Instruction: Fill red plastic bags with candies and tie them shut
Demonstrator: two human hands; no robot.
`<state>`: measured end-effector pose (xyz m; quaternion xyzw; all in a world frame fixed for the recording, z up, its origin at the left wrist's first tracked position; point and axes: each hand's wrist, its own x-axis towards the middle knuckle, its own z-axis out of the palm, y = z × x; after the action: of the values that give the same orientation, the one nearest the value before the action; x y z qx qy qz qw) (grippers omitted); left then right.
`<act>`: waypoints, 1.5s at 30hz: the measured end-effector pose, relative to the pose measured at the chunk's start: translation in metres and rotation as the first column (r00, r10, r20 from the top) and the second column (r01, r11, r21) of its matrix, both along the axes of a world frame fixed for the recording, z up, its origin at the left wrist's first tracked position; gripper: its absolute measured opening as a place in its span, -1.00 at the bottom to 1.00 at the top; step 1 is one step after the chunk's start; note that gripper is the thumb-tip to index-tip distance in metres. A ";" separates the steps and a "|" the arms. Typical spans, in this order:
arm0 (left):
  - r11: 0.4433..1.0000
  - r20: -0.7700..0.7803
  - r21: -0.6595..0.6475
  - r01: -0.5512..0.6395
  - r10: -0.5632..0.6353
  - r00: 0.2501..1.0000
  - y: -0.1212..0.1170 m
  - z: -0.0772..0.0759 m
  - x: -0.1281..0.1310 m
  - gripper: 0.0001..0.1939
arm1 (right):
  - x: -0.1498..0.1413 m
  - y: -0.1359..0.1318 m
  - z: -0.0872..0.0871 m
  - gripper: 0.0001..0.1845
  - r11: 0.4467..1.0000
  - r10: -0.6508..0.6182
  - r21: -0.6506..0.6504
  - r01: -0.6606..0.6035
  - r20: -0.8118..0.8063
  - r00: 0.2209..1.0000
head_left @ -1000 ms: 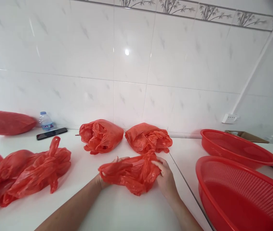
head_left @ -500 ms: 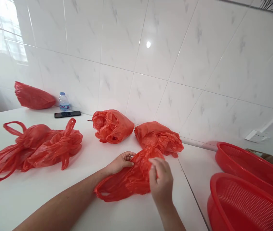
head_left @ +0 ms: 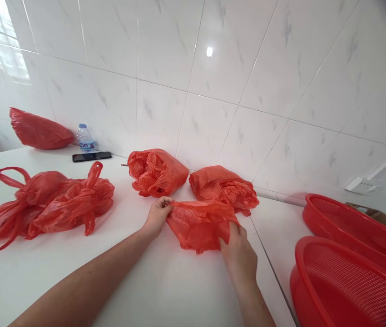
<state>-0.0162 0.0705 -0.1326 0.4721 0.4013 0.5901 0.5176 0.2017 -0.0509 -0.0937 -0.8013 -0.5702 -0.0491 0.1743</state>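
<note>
A thin red plastic bag [head_left: 198,227] is stretched between my two hands over the white table. My left hand [head_left: 159,217] pinches its upper left corner between thumb and fingers. At the bag's right side, my right hand [head_left: 239,252] grips the plastic, its fingertips partly hidden behind the film. Just beyond the bag lies a crumpled bundle of red bags [head_left: 223,184], which the held bag partly overlaps in view. Left of that bundle, another stuffed red bag [head_left: 159,171] rests by the wall.
Tied red bags with loop handles [head_left: 53,200] lie on the left of the table [head_left: 128,290]. Behind them are a phone [head_left: 91,156], a water bottle [head_left: 86,138] and a red bag [head_left: 39,129]. Two red plastic baskets [head_left: 304,259] stand at the right. A tiled wall [head_left: 165,109] closes the back.
The bag went from a loose heap hanging toward me to a spread sheet held higher and farther off. My left hand moved up and left to its corner; my right moved slightly right and down.
</note>
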 end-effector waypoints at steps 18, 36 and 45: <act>0.794 -0.900 0.366 0.486 0.168 0.403 -0.058 0.029 0.026 -0.58 | -0.009 0.002 -0.010 -0.34 0.978 0.138 0.161 -0.135 -0.012 0.990; 0.682 -0.848 -0.127 0.720 -0.452 0.278 -0.099 0.054 0.039 -0.70 | -0.005 -0.003 0.004 -0.25 0.950 0.198 0.306 -0.054 -0.464 0.863; 0.844 -0.910 0.200 0.497 -0.028 0.414 -0.077 0.021 0.042 -0.77 | -0.013 0.002 -0.018 -0.18 0.904 0.386 -0.032 -0.427 -0.373 0.844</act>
<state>0.0262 -0.0065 -0.1111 0.8697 0.3815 0.2409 0.2002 0.1889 -0.0485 -0.1122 -0.6660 -0.6874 0.1683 0.2359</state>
